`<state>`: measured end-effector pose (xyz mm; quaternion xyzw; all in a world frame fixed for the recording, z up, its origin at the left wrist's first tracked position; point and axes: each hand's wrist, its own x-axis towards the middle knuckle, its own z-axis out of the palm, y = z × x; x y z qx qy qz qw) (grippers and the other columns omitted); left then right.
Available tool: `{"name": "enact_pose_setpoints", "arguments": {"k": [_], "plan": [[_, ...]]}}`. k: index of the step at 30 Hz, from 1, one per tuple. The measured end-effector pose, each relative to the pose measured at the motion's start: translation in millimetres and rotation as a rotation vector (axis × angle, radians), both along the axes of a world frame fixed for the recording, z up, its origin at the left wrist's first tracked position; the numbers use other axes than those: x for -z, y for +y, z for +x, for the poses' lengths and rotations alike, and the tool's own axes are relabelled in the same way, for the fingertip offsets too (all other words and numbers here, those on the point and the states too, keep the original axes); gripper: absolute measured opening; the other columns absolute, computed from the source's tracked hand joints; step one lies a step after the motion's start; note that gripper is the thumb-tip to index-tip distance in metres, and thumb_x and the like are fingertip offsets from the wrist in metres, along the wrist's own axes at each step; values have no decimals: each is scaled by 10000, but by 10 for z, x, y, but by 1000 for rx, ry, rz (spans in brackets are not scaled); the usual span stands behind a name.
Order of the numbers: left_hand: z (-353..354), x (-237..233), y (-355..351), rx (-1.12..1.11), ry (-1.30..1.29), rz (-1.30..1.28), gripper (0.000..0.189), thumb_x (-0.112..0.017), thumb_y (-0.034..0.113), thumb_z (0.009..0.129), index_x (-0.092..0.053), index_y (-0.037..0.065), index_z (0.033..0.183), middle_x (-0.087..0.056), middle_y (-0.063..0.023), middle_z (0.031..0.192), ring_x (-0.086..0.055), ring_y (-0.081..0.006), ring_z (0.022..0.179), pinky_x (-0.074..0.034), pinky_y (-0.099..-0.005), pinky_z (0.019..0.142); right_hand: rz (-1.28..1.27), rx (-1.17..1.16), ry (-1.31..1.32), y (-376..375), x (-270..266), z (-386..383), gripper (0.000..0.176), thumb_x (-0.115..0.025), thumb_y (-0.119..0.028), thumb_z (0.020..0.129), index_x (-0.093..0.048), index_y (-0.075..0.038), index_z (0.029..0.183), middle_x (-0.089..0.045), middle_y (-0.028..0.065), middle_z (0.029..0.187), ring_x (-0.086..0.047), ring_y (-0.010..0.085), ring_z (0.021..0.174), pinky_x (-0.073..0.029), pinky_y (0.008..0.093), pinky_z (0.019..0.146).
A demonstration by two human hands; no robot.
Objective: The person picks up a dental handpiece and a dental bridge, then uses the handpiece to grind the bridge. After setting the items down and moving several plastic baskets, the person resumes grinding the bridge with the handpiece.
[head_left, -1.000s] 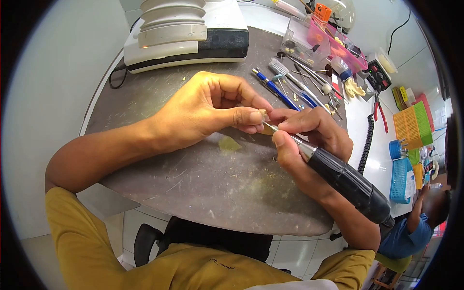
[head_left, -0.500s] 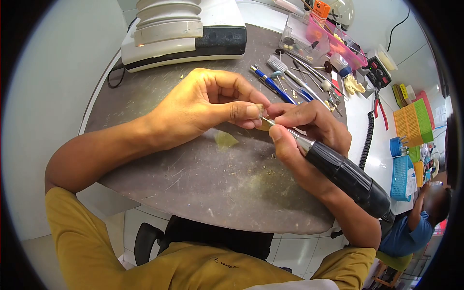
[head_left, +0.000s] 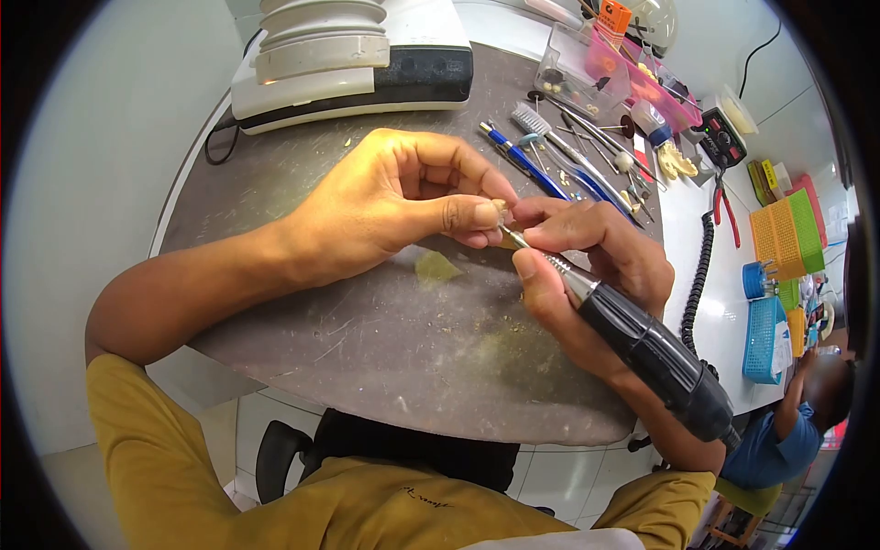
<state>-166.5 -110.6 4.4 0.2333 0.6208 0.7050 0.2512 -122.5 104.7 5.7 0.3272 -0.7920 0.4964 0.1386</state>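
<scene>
Pinched between the thumb and fingers of my left hand (head_left: pixel 403 206) is a small yellowish piece (head_left: pixel 500 207), mostly hidden by the fingertips. My right hand (head_left: pixel 600 266) grips a black and silver rotary handpiece (head_left: pixel 655 353) like a pen. Its thin metal bit points up and left, with the tip right at the small piece. The fingertips of both hands come close together above the dusty grey-brown work board (head_left: pixel 367 367). A pale yellow-green patch (head_left: pixel 436 267) shows on the board below my left fingers.
Behind my hands lie a blue pen (head_left: pixel 522 160), a toothbrush (head_left: pixel 532 122) and several thin tools. A clear box (head_left: pixel 579 78) and a pink tray (head_left: pixel 674 105) stand farther back. At left is a white machine with a ribbed hose (head_left: pixel 321 41). A person (head_left: pixel 788 431) sits far right.
The handpiece's rear end has swung slightly left and down, and my right hand has shifted a little. The view has moved slightly. Both hands keep their holds.
</scene>
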Motion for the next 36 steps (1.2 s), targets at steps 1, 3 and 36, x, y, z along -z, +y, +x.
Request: {"name": "enact_pose_setpoints", "arguments": {"k": [1,3,36], "plan": [[0,6,1,7,-1,12,212,-660,139,911,-622,-3,1064,-674,-64,927,-637,-105,847,-544,-259,799,-6,-16,-7,24,6,-3,156,-670,62,789,-582,20,910,-657,153,889,-665,272,976,-505,364,897],[-3,10,-3,9,-3,24,211,-662,138,909,-623,-2,1061,-673,-60,925,-634,-102,843,-542,-260,796,-12,-38,-14,21,9,-13,154,-671,60,790,-583,19,910,-658,153,891,-665,273,977,-504,363,897],[-21,13,-19,13,41,6,232,-637,137,925,-612,-11,1102,-667,-71,980,-640,-108,859,-543,-263,828,-5,-71,-29,43,-6,-38,105,-618,-33,846,-526,4,883,-609,131,859,-655,274,964,-496,440,942]]}}
